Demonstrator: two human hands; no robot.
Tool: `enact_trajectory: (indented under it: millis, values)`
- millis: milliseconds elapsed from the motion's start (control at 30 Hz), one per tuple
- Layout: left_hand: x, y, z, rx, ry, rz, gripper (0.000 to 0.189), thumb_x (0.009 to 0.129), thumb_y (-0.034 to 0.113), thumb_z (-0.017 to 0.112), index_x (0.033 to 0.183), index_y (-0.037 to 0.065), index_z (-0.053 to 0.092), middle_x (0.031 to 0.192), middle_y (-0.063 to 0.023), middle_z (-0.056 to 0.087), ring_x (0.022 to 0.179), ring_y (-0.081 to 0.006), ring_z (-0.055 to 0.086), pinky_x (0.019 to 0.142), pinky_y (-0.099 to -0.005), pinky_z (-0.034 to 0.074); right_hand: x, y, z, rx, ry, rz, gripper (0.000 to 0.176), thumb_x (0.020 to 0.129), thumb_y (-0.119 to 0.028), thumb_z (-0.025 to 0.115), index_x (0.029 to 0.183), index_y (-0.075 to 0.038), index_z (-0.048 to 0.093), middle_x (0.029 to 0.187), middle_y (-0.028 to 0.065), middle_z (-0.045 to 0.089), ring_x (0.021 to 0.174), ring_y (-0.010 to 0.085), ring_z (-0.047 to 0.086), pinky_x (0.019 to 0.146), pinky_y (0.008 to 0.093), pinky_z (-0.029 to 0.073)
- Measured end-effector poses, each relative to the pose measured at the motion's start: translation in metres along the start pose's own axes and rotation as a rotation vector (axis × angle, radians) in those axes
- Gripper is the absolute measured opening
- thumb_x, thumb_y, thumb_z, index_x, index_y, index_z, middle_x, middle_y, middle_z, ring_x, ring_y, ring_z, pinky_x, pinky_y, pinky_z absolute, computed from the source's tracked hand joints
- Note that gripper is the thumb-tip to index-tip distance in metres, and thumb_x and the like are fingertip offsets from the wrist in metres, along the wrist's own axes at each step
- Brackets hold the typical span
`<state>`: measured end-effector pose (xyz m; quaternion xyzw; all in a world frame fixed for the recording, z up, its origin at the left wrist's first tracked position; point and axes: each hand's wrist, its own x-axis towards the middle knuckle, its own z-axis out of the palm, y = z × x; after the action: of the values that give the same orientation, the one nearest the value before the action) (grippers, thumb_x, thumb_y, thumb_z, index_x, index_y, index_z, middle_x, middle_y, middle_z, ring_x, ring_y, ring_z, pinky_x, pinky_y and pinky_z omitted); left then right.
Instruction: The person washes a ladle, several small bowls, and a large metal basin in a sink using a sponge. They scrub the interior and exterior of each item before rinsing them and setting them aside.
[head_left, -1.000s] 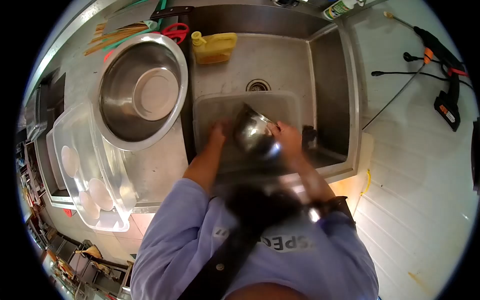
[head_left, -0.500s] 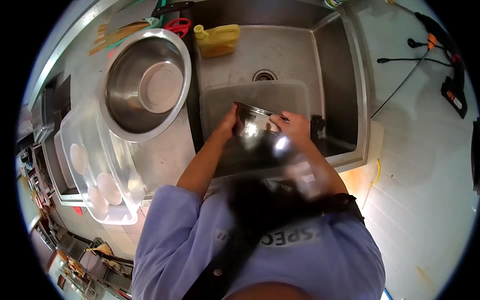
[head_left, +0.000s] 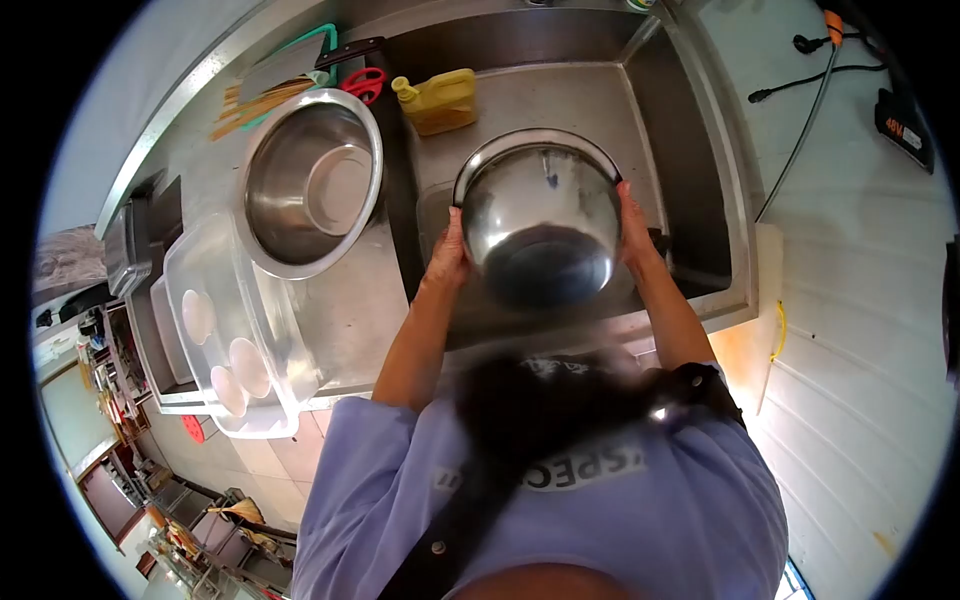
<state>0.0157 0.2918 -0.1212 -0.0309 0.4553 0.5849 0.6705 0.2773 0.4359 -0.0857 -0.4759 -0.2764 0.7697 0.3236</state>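
Note:
A shiny stainless steel bowl (head_left: 540,200) is held up over the sink, tilted so that its outer wall and base face me and its rim points away. My left hand (head_left: 449,255) grips it at the left side of the rim. On the opposite side my right hand (head_left: 632,228) clasps it, thumb along the outer wall. The bowl hides most of a translucent plastic container (head_left: 432,208) lying in the sink, as well as the drain. What is inside the bowl cannot be seen.
The metal sink (head_left: 640,110) holds a yellow jug (head_left: 440,102) at its back left. On the left counter are a larger steel basin (head_left: 270,190), red-handled scissors (head_left: 364,85), a dark-handled knife (head_left: 350,52) and a clear plastic box (head_left: 285,340). Cables (head_left: 820,80) lie at right.
The bowl has turned so that its outside and base now face me. My right hand has moved outward to the bowl's right side. The whole view has shifted slightly.

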Motion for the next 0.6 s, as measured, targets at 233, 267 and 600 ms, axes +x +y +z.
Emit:
enact_trajectory:
  millis: [233, 267, 600]
  values:
    - [-0.051, 0.021, 0.031, 0.262, 0.2, 0.296, 0.051, 0.093, 0.049, 0.045, 0.107, 0.002, 0.059, 0.106, -0.0042, 0.059, 0.097, -0.0135, 0.053, 0.085, -0.0287, 0.043, 0.016, 0.025, -0.017, -0.548, 0.019, -0.033, 0.034, 0.09, -0.024, 0.052, 0.116, -0.002, 0.058, 0.101, 0.0128, 0.064, 0.09, 0.0236, 0.062, 0.079, 0.0339, 0.049]
    - [-0.044, 0.015, 0.011, 0.333, 0.237, 0.339, 0.048, 0.093, 0.048, 0.048, 0.102, 0.003, 0.06, 0.101, -0.0017, 0.06, 0.092, -0.0102, 0.051, 0.081, -0.0262, 0.042, 0.03, 0.028, -0.024, -0.935, 0.052, -0.103, 0.033, 0.089, -0.023, 0.053, 0.116, -0.004, 0.058, 0.102, 0.0132, 0.064, 0.09, 0.025, 0.062, 0.079, 0.0344, 0.049]
    - [-0.065, -0.005, 0.019, 0.496, 0.365, 0.434, 0.039, 0.094, 0.036, 0.053, 0.084, 0.0, 0.064, 0.077, 0.004, 0.059, 0.071, -0.0046, 0.048, 0.066, -0.0206, 0.041, 0.059, 0.075, -0.173, -1.686, 0.765, -0.105, 0.019, 0.084, -0.014, 0.054, 0.101, -0.005, 0.058, 0.106, 0.0127, 0.059, 0.104, 0.0322, 0.054, 0.086, 0.041, 0.045]
